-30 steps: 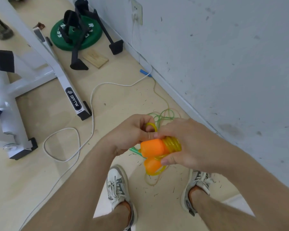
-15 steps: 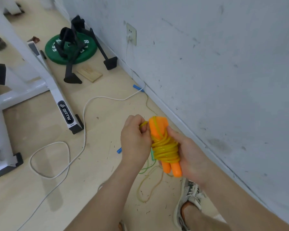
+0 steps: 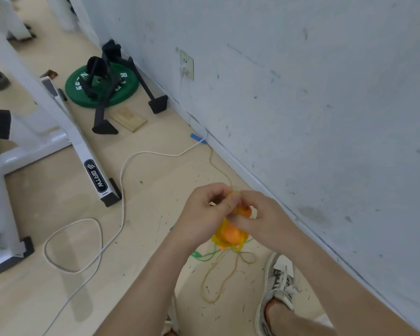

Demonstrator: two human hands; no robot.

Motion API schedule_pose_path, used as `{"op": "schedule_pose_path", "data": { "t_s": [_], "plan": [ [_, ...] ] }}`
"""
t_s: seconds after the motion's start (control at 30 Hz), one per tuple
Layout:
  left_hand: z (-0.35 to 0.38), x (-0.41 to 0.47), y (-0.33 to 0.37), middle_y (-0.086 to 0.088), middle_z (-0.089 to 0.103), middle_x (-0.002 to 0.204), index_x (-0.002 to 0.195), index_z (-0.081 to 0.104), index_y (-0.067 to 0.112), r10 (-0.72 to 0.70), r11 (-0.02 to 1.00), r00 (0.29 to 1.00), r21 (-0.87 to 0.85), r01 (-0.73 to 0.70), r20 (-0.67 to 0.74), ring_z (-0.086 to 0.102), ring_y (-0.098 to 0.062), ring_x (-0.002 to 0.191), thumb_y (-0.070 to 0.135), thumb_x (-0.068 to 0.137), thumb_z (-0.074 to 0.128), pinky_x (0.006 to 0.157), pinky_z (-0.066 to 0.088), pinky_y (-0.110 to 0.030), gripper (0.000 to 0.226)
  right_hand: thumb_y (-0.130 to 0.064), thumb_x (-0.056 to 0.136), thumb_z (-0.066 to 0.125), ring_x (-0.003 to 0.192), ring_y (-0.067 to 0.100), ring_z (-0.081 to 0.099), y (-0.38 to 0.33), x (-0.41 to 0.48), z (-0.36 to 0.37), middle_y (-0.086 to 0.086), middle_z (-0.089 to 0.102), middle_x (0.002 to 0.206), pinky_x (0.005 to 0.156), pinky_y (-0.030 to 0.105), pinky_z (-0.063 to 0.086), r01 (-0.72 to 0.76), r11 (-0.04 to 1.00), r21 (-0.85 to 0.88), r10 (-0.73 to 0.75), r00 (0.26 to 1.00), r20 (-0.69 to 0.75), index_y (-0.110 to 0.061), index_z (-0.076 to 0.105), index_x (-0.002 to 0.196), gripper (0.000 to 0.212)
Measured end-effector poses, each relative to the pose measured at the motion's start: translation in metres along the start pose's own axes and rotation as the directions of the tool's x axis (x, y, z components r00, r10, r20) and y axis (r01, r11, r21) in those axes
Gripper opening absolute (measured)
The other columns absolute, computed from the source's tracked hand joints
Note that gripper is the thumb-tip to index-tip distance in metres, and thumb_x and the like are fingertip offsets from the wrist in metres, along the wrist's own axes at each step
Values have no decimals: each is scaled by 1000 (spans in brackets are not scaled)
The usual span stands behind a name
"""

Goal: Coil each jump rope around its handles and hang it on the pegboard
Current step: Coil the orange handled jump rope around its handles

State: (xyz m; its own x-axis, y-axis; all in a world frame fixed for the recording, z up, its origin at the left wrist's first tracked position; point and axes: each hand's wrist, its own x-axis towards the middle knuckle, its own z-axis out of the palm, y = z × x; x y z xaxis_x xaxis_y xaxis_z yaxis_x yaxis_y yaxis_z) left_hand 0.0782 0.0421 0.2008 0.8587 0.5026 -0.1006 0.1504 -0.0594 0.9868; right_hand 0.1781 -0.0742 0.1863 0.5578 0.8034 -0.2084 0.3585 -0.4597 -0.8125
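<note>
An orange-handled jump rope with a yellow cord sits between my two hands, the cord wound around the paired handles. My right hand grips the handles from the right. My left hand pinches a loop of the yellow cord at the top of the bundle. The handle ends point toward me. A loose tail of yellow cord lies on the floor below. A green rope lies on the floor under the bundle. A blue handle rests by the wall. No pegboard is in view.
A pale wall runs along the right. A white cable snakes over the floor from a wall socket. A white gym frame, a green weight plate with a black stand, and a wooden block stand at the left. My shoe is below.
The bundle has turned from upright to end-on toward me. My left hand has moved to the top of it, pinching a loop of cord. The camera has shifted slightly.
</note>
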Motion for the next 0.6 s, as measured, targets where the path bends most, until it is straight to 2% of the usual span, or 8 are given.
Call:
{"op": "schedule_pose_path", "data": {
  "t_s": [0.07, 0.17, 0.27, 0.33, 0.4, 0.47, 0.53, 0.6],
  "plan": [
    [1, -6, 14, -3, 63, 67, 75, 64, 4, 24, 990, 999, -136, -29, -33, 58, -11, 66, 22, 88, 58, 63, 48, -22, 23, -50, 70, 69, 66, 10, 51, -14, -6, -6, 2, 55, 71, 68, 32, 43, -11, 981, 196, 13, 1000, -4, -1, 62, 81, 51],
    [11, -18, 39, 7, 52, 50, 75, 59, 3, -30, 941, 995, -337, -4, -96, 47, -6, 47, 19, 91, 54, 51, 41, -19, 23, -43, 63, 73, 61, 19, 46, -40, -20, -14, 22, 49, 66, 62, 35, 39, -17, 952, 304, 29, 999, -36, 5, 55, 76, 52],
    [19, -27, 69, 3, 36, 43, 73, 60, 10, -128, 898, 979, -438, 47, -157, 31, -11, 42, 28, 91, 57, 50, 29, -25, 26, -34, 61, 73, 63, 21, 45, -71, -39, -22, 17, 46, 64, 64, 37, 37, -34, 870, 492, 112, 985, -129, 4, 48, 71, 47],
    [22, -29, 93, -6, 38, 49, 71, 61, 12, -192, 880, 957, -469, 70, -217, 35, -17, 47, 26, 96, 56, 53, 32, -27, 29, -27, 71, 76, 64, 20, 47, -92, -52, -29, 11, 51, 65, 65, 34, 39, 13, 817, 577, 126, 971, -201, 1, 54, 69, 36],
    [25, -34, 119, -12, 44, 63, 66, 62, 14, -202, 874, 945, -483, 55, -257, 42, -23, 60, 24, 97, 55, 59, 38, -31, 33, -19, 83, 73, 60, 12, 51, -117, -70, -40, -1, 58, 60, 61, 24, 42, 86, 844, 529, 112, 937, -332, -6, 64, 67, 22],
    [28, -43, 148, -9, 45, 61, 55, 61, 18, -179, 884, 948, -466, 37, -264, 42, -21, 61, 22, 96, 55, 59, 38, -30, 41, -18, 86, 71, 58, 6, 54, -143, -92, -52, -8, 61, 59, 59, 16, 42, 161, 905, 394, 60, 868, -493, -13, 68, 67, 20],
    [31, -58, 177, -3, 43, 53, 46, 58, 19, -132, 915, 963, -402, 27, -235, 39, -17, 54, 20, 96, 55, 56, 35, -28, 50, -20, 87, 69, 63, 6, 57, -162, -116, -62, -7, 64, 65, 61, 15, 43, 204, 946, 253, -7, 791, -612, -16, 68, 69, 19],
    [34, -77, 203, 1, 42, 50, 43, 57, 20, -64, 954, 977, -301, 1, -203, 38, -16, 52, 19, 96, 54, 56, 33, -28, 53, -23, 89, 67, 70, 8, 58, -177, -142, -71, -5, 62, 71, 64, 20, 44, 204, 974, 101, -88, 745, -662, -19, 65, 69, 20]
  ]
}}
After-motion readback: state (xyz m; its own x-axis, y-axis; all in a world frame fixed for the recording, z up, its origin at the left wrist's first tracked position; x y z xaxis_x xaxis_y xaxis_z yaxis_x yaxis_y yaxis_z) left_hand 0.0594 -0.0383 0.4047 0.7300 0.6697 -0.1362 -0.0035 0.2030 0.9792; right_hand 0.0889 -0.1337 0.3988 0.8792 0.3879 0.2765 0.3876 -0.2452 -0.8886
